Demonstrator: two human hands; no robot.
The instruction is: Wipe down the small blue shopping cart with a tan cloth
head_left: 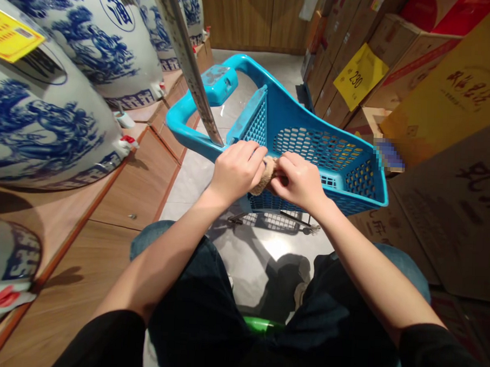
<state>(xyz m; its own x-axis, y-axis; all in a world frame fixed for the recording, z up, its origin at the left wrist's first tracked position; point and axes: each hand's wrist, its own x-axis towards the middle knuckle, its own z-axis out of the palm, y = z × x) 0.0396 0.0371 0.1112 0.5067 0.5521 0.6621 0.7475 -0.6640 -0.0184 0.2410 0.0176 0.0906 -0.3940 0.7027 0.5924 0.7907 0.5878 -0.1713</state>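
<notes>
My left hand [240, 170] and my right hand [298, 180] are close together in front of me, over the near side of a blue shopping cart [320, 124]. Between them is a tan, fuzzy, curled strip [265, 176], and its exact kind cannot be made out. The fingers of my left hand are closed on its left side. My right thumb and fingers pinch its upper right end. Part of the strip is hidden by my fingers. A scuffed metal pole [189, 67] slants down to the cart's rim, left of my left hand.
Large blue-and-white porcelain jars [48, 121] with red-handled taps line a wooden cabinet [131, 184] on the left. Stacked cartons [438, 213] and a yellow price sign [360, 76] stand on the right. Something green [263, 325] shows between my legs. Wooden panels [252, 16] close the far end.
</notes>
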